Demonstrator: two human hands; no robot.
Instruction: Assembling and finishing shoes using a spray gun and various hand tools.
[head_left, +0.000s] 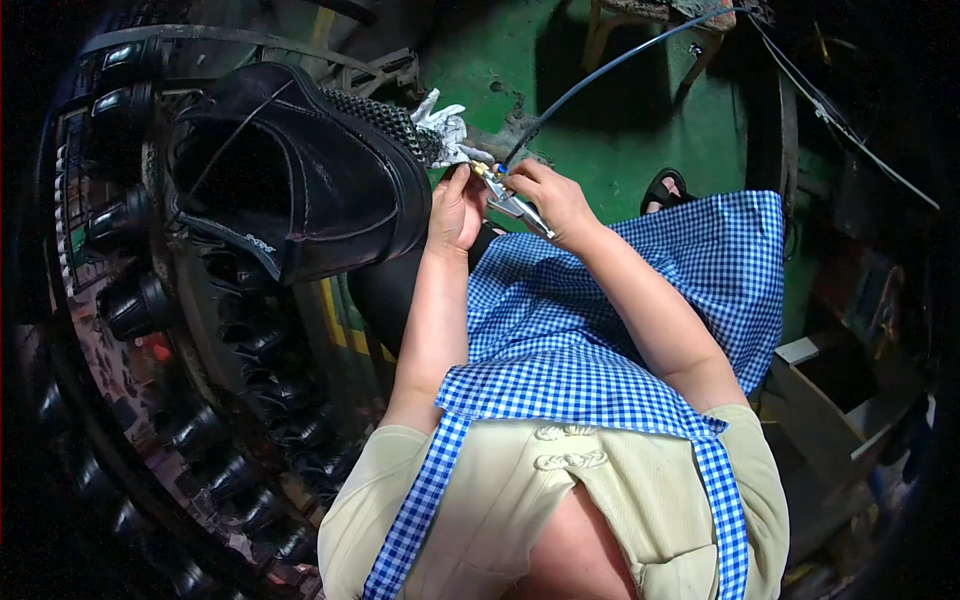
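Observation:
My right hand (pixel 558 204) is closed around a slim silver spray gun (pixel 516 207) with a brass-coloured fitting and a small blue connector. From beside the connector a blue-grey air hose (pixel 622 58) curves up to the far right. At the gun's fitting end, the fingers of my left hand (pixel 456 212) are bent and pinched against it; their exact hold is partly hidden. Crumpled white cloth (pixel 440 128) lies just beyond my left fingertips. Close by on the left, a large-looking black leather shoe (pixel 345 190) hangs near my left hand, its opening facing left.
Curved racks on the left carry several black shoes (pixel 135 305). A stool (pixel 690 60) stands on the green floor (pixel 600 165) at the far side. An open box (pixel 820 400) sits at the right. My blue checked apron (pixel 600 330) covers my lap.

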